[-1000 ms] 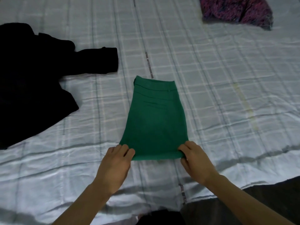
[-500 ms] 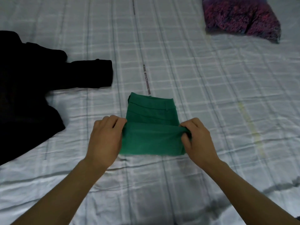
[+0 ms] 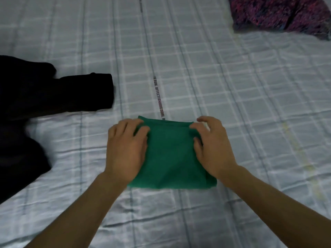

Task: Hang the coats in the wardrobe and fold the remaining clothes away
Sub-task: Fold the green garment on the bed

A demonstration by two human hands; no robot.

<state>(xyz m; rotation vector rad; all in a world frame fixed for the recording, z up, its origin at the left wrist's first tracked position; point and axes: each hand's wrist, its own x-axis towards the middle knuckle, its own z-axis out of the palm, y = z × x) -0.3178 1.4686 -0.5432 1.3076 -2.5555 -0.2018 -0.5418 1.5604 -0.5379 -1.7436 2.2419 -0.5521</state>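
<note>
Two hands lay on a green garment (image 3: 172, 158) that was folded into a compact, nearly square bundle on the bed. The bedsheet (image 3: 232, 108) was pale blue-grey with a check pattern of thin white and darker lines, and it looked like smooth cotton with many small wrinkles. One narrow dark stripe (image 3: 158, 97) ran along the sheet and carried small printed letters; I could read something like "AFFECTION" on it, and the other words were too blurred to read. The green cloth looked soft and a little thick, with a matte surface and rounded folded edges. The left hand (image 3: 126, 149) rested on the left side of the bundle, with the fingers lightly bent over its far left corner; whether it gripped the cloth or only pressed it, I cannot tell. The right hand (image 3: 211, 147) rested on the right side, with the fingers spread and slightly curved, touching the far right corner without a clear grasp. At the left a black garment (image 3: 35, 108) lay spread out, with one sleeve reaching toward the middle of the bed. At the far right corner was a purple and dark speckled knitted piece (image 3: 279, 13), well apart from the green bundle.
</note>
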